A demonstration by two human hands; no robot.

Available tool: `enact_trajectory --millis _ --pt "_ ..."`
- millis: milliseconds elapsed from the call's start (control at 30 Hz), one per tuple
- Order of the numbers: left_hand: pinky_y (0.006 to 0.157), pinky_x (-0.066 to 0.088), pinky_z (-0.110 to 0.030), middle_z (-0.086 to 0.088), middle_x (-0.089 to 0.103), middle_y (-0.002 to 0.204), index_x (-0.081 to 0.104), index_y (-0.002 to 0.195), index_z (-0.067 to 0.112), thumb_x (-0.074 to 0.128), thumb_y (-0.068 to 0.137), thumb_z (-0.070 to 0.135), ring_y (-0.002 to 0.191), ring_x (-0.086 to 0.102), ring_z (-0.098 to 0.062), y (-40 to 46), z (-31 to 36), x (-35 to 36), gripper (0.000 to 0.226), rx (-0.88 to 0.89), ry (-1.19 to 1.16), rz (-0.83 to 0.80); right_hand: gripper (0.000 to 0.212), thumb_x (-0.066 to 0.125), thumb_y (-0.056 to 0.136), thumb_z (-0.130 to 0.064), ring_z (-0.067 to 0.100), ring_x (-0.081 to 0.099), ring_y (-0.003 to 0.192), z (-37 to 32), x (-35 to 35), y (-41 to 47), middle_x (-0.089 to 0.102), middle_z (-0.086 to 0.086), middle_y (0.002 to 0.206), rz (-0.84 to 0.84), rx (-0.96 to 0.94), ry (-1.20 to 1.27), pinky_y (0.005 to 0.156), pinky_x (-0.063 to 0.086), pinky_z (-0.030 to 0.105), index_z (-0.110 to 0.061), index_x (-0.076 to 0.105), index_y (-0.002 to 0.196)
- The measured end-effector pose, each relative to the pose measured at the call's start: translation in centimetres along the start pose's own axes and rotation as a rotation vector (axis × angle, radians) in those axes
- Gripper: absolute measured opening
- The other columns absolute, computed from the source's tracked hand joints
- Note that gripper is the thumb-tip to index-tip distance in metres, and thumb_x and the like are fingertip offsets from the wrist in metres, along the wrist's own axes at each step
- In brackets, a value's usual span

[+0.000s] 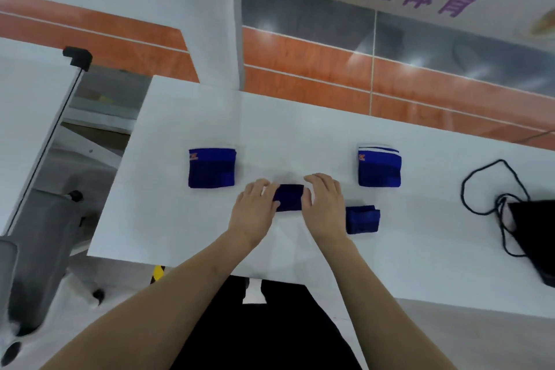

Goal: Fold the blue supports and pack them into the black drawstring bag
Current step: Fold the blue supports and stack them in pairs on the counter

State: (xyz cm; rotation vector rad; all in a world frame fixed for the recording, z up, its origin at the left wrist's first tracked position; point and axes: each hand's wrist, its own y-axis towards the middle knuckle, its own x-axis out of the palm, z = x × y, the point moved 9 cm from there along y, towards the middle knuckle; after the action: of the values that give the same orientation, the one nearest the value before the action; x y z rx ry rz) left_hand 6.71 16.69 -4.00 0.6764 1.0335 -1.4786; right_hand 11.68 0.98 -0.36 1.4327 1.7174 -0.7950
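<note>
Head view, from the fingertips out: the left hand [255, 209] and right hand [322, 204] each lay their fingers on one end of a small dark blue support [289, 198] lying on the white table [186, 234]. The fingers are curled and close together, thumbs tucked in against the cloth on the near side, so both hands pinch and press the piece flat from its two ends. Held this way the fold is kept from springing open, and the edges can be squared before it is let go; I judge this to be the folding step on this one piece.

Just to the right, beside the right wrist, lies a folded support [362, 219], small and dark like the one in hand, apparently set there out of the way once finished. Further back two larger supports sit well apart: the left support [211, 167] and the right support [379, 167], each with an orange mark at its corner, the right one showing white stripes along its top edge. They look less tightly folded, so they probably wait their turn.

Far right, the black bag [537, 234] lies flat at the table edge, its cord [480, 186] looped loosely toward the supports. Nothing seems packed yet; whether its mouth is open cannot be told.
</note>
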Motion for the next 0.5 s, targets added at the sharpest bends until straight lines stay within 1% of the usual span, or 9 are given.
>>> enact_trajectory --millis 133,167,233,300,400,433,500 --pt "0.110 0.036 -0.041 -0.008 0.035 0.156 0.039 0.147 0.013 0.056 0.100 0.031 0.141 0.034 -0.030 1.5 2.7 2.2 0.053 -0.020 0.043 -0.081 0.028 0.059 0.094 -0.007 0.022 0.055 0.119 5.5 -2.5 -1.6 0.067 0.000 0.124 -0.045 0.057 -0.057 0.100 0.051 0.043 -0.013 0.068 0.120" --pt "0.113 0.033 -0.042 -0.009 0.030 0.159 0.035 0.149 0.013 0.057 0.100 0.031 0.144 0.029 -0.030 1.8 2.9 2.7 0.057 -0.028 0.064 -0.097 0.031 0.058 0.092 -0.005 0.021 0.054 0.121 6.7 -3.0 -1.8 0.066 -0.001 0.125 -0.065 0.063 -0.076 0.101 0.049 0.042 -0.014 0.068 0.120" --pt "0.116 0.029 -0.043 -0.008 0.027 0.161 0.026 0.154 0.014 0.056 0.100 0.033 0.148 0.025 -0.030 2.4 3.0 3.8 0.064 -0.046 0.105 -0.133 0.036 0.056 0.091 -0.004 0.019 0.051 0.127 8.7 -3.9 -2.2 0.063 -0.004 0.131 -0.131 0.088 -0.113 0.107 0.043 0.037 -0.017 0.066 0.124" --pt "0.112 0.033 -0.041 -0.005 0.033 0.157 0.024 0.155 0.017 0.058 0.099 0.032 0.145 0.030 -0.028 2.6 2.9 4.8 0.067 -0.058 0.126 -0.159 0.043 0.057 0.091 -0.005 0.019 0.044 0.138 10.6 -4.3 -2.5 0.057 -0.004 0.143 -0.204 0.097 -0.157 0.114 0.033 0.036 -0.019 0.061 0.132" --pt "0.098 0.043 -0.039 -0.003 0.047 0.145 0.031 0.152 0.022 0.060 0.097 0.029 0.130 0.044 -0.026 2.6 2.9 5.8 0.062 -0.094 0.137 -0.164 0.063 0.055 0.088 -0.004 0.022 0.020 0.156 13.1 -3.9 -3.0 0.036 -0.005 0.163 -0.346 0.080 -0.245 0.122 0.022 0.040 -0.023 0.046 0.148" --pt "0.095 0.044 -0.038 -0.003 0.048 0.142 0.032 0.151 0.022 0.060 0.097 0.028 0.127 0.046 -0.026 2.5 3.0 6.1 0.061 -0.109 0.146 -0.164 0.067 0.054 0.088 -0.005 0.022 0.014 0.158 13.8 -3.5 -3.2 0.030 -0.006 0.166 -0.398 0.070 -0.262 0.124 0.020 0.041 -0.024 0.041 0.152" --pt "0.091 0.045 -0.038 -0.003 0.049 0.139 0.033 0.150 0.022 0.059 0.098 0.030 0.123 0.048 -0.026 2.2 3.4 6.6 0.059 -0.125 0.184 -0.173 0.068 0.054 0.092 -0.007 0.023 0.010 0.159 15.1 -2.6 -3.6 0.026 -0.007 0.168 -0.488 0.058 -0.271 0.124 0.021 0.043 -0.025 0.034 0.155"
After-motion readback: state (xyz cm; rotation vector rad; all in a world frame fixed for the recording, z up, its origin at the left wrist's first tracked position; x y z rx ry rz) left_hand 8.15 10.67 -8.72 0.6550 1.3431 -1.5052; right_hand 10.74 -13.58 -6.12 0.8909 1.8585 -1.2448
